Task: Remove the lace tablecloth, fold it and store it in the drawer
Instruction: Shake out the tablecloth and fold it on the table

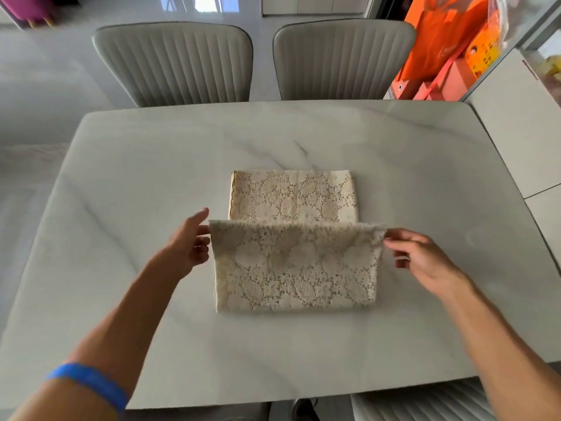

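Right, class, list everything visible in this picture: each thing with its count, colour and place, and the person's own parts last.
Cream floral lace tablecloth: one, partly folded, table centre.
White marble-patterned table: one, fills the middle.
Grey ribbed padded chairs: two, behind the far edge.
Orange bags and boxes: several, upper right.
Blue wristband: one, left forearm.
Hands: left hand pinches the cloth's raised left corner; right hand pinches the right corner.

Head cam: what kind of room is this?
Most likely a home dining area: a marble-look dining table with two padded ribbed chairs on its far side, and both hands folding a lace tablecloth on it.
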Demonstrator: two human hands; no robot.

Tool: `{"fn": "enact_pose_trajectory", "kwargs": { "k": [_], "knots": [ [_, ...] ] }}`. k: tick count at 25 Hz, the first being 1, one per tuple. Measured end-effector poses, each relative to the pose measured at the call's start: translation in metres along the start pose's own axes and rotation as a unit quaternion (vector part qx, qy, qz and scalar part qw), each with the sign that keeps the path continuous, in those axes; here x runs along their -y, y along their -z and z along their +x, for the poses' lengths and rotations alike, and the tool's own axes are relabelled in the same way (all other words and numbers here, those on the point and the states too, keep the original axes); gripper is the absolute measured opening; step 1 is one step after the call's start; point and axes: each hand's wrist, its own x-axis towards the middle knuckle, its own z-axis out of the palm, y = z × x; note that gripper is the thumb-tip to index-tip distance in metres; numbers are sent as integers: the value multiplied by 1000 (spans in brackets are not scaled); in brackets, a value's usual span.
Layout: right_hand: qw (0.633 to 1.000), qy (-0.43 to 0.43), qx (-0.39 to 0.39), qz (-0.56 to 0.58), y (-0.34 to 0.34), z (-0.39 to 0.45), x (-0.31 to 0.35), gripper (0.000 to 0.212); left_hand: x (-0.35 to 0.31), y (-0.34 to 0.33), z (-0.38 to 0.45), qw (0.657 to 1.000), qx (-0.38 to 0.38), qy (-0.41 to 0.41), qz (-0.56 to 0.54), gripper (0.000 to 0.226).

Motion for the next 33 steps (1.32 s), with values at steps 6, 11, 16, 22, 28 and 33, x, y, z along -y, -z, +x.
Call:
{"fn": "enact_pose_trajectory", "kwargs": {
  "k": [6, 11, 16, 22, 28, 33],
  "knots": [
    [991, -33, -19, -132, -48, 48, -61, 22, 65, -24, 48, 978, -98, -103, 153, 24],
    [983, 65, -111, -129, -53, 60, -58, 28, 55, -27, 48, 933, -137, -250, 218, 17],
    [991, 45, -104, -69, -45, 74, -46, 44, 80, -20, 31, 981, -79, -117, 132, 26],
    [992, -69, 16, -105, -41, 58, -76, 32, 134, -13, 11, 948, -172, -108, 243, 17],
    [992, -48, 24, -111, -24, 27, -104, 5, 144, -5, -6, 928, -183, -94, 310, 33],
    [993, -40, -43, -98, -17, 4, -128, 6, 168, -3, -18, 921, -164, -135, 327, 29]
  ]
}}
